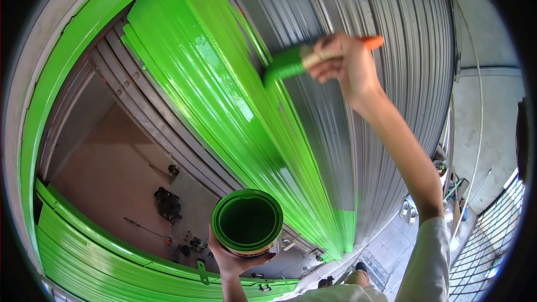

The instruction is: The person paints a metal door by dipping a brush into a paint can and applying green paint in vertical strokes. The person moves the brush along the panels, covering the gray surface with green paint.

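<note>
At the far left a curved frame (42, 95), painted bright green, runs down the edge of the view, and below it lie green-painted slats (95, 257). Between them is an opening onto a bare floor (112, 184) where a few small dark things are scattered, too small to tell apart.

Lower centre, the left hand (235, 262) holds a paint can (247, 222) from underneath, fingers (269, 256) curled round its base and closed on it. The can is open, its rim and inside coated green.

Above and behind the can stretches a ribbed metal shutter (391, 50). Its left part carries a broad band of wet, glossy green paint (224, 95); the right part is bare grey.

Upper right of centre, the right hand (344, 64) is wrapped tight round a paintbrush (296, 61) with an orange handle end showing past the knuckles. The green-loaded bristles press against the shutter just at the edge of the painted band. The arm runs down to a pale sleeve (430, 257).

At the far right are a grey wall (486, 106) and a metal grille (492, 235).
</note>
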`<state>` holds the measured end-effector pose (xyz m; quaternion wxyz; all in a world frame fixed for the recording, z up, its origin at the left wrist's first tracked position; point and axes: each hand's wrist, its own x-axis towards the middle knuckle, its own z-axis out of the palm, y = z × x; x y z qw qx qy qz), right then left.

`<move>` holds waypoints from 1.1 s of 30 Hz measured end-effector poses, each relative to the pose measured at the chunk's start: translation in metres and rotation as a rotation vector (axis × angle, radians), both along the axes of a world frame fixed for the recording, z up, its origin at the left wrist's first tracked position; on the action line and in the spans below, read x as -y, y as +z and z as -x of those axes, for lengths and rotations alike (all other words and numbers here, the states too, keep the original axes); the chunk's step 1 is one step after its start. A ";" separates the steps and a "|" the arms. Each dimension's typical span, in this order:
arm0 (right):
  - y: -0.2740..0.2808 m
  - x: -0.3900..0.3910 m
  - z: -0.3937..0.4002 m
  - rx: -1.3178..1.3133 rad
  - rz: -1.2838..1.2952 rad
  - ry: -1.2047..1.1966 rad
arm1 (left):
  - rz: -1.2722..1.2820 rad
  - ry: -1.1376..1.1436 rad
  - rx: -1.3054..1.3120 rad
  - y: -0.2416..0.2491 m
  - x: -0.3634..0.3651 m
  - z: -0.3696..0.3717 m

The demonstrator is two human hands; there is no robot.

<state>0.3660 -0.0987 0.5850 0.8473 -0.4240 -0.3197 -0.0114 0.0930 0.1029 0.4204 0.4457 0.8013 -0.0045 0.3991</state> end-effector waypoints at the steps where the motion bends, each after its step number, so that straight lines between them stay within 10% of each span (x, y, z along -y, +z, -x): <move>1: 0.012 -0.002 0.001 0.045 -0.062 -0.021 | 0.004 -0.005 0.002 0.001 0.003 -0.001; 4: 0.039 -0.006 -0.001 0.092 -0.317 -0.004 | -0.020 0.005 0.002 0.000 0.003 0.001; 15: -0.122 0.012 -0.004 -0.323 0.142 0.075 | 0.035 0.014 -0.003 -0.009 -0.003 0.004; 21: -0.067 0.009 0.001 -0.273 0.274 0.051 | -0.060 0.044 -0.050 -0.014 -0.009 0.008; 27: 0.013 -0.001 -0.005 0.033 -0.167 -0.009 | 0.013 0.014 -0.022 -0.015 -0.003 0.006; 33: -0.071 -0.006 -0.001 -0.205 -0.046 0.085 | -0.011 0.032 -0.021 -0.019 -0.005 0.008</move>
